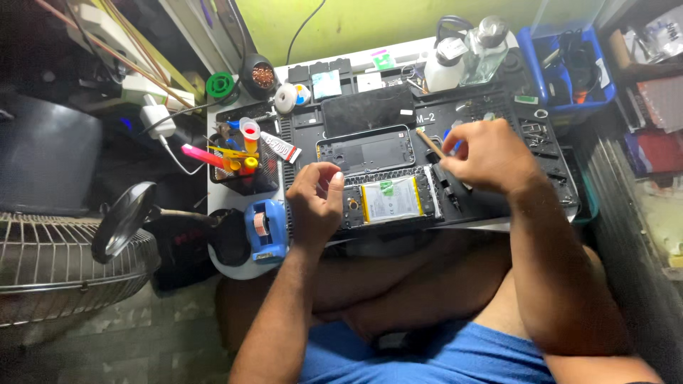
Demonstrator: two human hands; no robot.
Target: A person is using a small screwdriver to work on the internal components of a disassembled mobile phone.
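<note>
Head view: opened phone [390, 200] lay on the black mat [498, 107] at the near edge of the surface, battery exposed. Back cover [366, 151] was already off, lying just behind it. Left hand [314, 201] was curled, fingers pressed on the phone's left end, pinning it. Right hand [491, 155] pinched a thin stick tool [431, 144], tip near the phone's upper right corner. Judgement: teardown roughly midway; battery and board still in. Tape dispenser [267, 229] sat left.
</note>
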